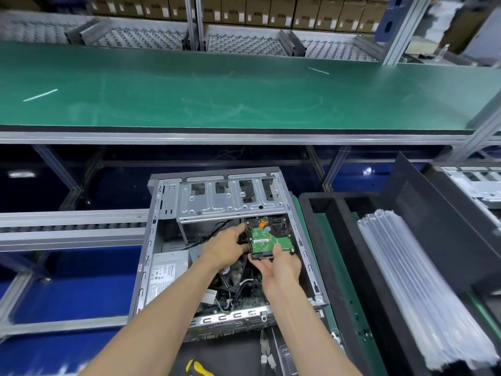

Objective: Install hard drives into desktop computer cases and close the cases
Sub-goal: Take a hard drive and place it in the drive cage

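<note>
1. Right hand [280, 263], centre of frame: thumb lies on the green circuit board side of the hard drive [271, 240], fingers curl under its near edge. It holds the drive.
2. Left hand [227, 246], just left of the drive: fingers curl round the drive's left edge, at the black cables [214, 229] there.
3. Drive sits circuit board up, inside the open computer case [162, 240], right side, just below the silver drive cage [230, 199].
4. Lower in the case: grey power supply [166, 272] at left, wire bundles and board along the near edge.
5. Case rests on a dark surface in the lower middle of the frame; pliers [264, 346] and a yellow-handled tool [199, 369] lie below it.
6. Right of the case: black foam tray [333, 213], then a stack of clear plastic bags [423, 289] running to lower right.
7. Left: roller conveyor rail [73, 226] over blue panels.
8. Upper half: long green workbench [244, 93], bare but for pale streaks.
9. Top edge: metal racks with rows of cardboard boxes [271, 12].
</note>
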A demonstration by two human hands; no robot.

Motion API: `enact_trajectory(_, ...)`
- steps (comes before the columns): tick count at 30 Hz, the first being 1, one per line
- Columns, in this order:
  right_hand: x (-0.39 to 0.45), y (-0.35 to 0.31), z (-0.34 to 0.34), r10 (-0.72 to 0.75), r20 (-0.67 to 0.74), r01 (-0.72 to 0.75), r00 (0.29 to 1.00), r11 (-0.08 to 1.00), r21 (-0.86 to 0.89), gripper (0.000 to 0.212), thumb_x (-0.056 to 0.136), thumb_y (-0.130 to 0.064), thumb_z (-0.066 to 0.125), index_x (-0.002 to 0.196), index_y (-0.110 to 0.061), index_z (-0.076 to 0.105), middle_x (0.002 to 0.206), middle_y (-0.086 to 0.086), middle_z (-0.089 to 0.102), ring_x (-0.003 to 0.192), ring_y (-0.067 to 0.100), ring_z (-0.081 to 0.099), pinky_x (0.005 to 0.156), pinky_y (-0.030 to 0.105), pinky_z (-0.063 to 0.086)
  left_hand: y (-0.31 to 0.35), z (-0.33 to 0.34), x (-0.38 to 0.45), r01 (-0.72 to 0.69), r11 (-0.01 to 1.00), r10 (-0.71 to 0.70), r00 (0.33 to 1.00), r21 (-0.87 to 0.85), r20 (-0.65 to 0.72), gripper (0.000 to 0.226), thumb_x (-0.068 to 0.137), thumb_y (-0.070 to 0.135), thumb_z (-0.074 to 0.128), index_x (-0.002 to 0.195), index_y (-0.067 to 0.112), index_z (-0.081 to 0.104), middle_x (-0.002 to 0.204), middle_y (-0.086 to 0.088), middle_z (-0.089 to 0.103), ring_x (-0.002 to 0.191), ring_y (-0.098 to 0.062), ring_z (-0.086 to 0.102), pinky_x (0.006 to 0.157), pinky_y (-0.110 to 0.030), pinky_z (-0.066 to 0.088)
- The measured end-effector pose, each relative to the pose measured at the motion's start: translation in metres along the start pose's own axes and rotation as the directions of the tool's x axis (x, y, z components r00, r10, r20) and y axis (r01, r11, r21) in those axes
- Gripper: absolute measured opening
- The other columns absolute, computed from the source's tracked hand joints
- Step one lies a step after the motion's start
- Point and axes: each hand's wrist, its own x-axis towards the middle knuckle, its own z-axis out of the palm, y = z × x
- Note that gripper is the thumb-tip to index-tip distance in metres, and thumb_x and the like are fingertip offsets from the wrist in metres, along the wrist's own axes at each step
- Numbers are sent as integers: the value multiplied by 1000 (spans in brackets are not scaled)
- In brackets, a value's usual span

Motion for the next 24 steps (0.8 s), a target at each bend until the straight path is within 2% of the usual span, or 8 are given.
enact_trajectory(3, 3, 3, 3, -18, -41, 18, 999, 1000, -7, 50, 103, -5, 51, 149, -7, 32, 113, 21, 55, 79, 29, 59, 91, 51, 56, -2, 2, 2, -27, 1000, 26, 999, 6, 43, 66, 101, 44, 55, 158, 38, 21, 163, 13, 29, 146, -19, 37, 109, -41, 41)
enact_trajectory(5, 3, 6, 7, -35, -67, 34, 997, 999, -14, 58, 103, -7, 53, 154, -9, 25, 125, 21, 51, 81, 27, 58, 90, 46, 56, -3, 1, 3, -31, 1000, 31, 997, -4, 74, 68, 102, 39, 52, 160, 33, 16, 165, 9, 25, 148, -20, 34, 113, -44, 39)
enact_trajectory(6, 3, 8, 7, -46, -76, 45, 996, 999, -20, 59, 103, -8, 53, 155, -10, 25, 124, 20, 50, 81, 26, 58, 88, 44, 56, -3, 1, 4, -25, 999, 27, 996, -23, 84, 68, 102, 38, 51, 160, 31, 15, 165, 7, 27, 147, -21, 36, 113, -45, 38)
enact_trajectory(10, 7, 11, 5, -70, -65, 66, 995, 995, -70, 46, 103, -10, 54, 145, -6, 37, 115, 19, 57, 89, 32, 65, 82, 44, 59, -5, 1, 7, -23, 993, 33, 995, -113, 92, 62, 103, 38, 49, 157, 27, 22, 159, 0, 40, 138, -25, 47, 108, -44, 42)
enact_trajectory(13, 7, 8, 4, -115, -66, 104, 991, 983, -150, 36, 101, -12, 57, 135, -3, 47, 120, 22, 61, 100, 37, 66, 80, 46, 61, -8, 1, 9, 2, 989, 12, 995, -145, 95, 61, 104, 35, 47, 158, 22, 22, 156, -5, 43, 127, -26, 55, 104, -42, 45)
enact_trajectory(15, 5, 8, 4, -90, -70, 80, 993, 989, -124, 32, 101, -10, 57, 131, -5, 48, 119, 21, 61, 97, 35, 66, 76, 44, 61, -10, 1, 10, 3, 976, 21, 994, -216, 107, 63, 104, 34, 48, 160, 21, 20, 160, -4, 37, 136, -24, 48, 111, -38, 39)
enact_trajectory(19, 5, 6, 3, -33, -77, 30, 996, 999, -31, 17, 101, -7, 56, 116, -6, 49, 99, 14, 58, 84, 28, 62, 62, 36, 55, -12, 1, 11, 2, 959, 41, 988, -282, 148, 67, 106, 38, 45, 162, 25, 11, 166, 2, 21, 151, -19, 26, 121, -35, 24)
enact_trajectory(24, 10, 5, 7, -67, -111, 62, 992, 997, -48, 13, 101, -9, 56, 110, -9, 46, 101, 14, 56, 87, 27, 60, 79, 40, 55, -8, -3, 13, 76, 882, 17, 981, -465, 193, 58, 108, 32, 38, 161, 26, 16, 167, 5, 17, 153, -16, 19, 126, -41, 14)
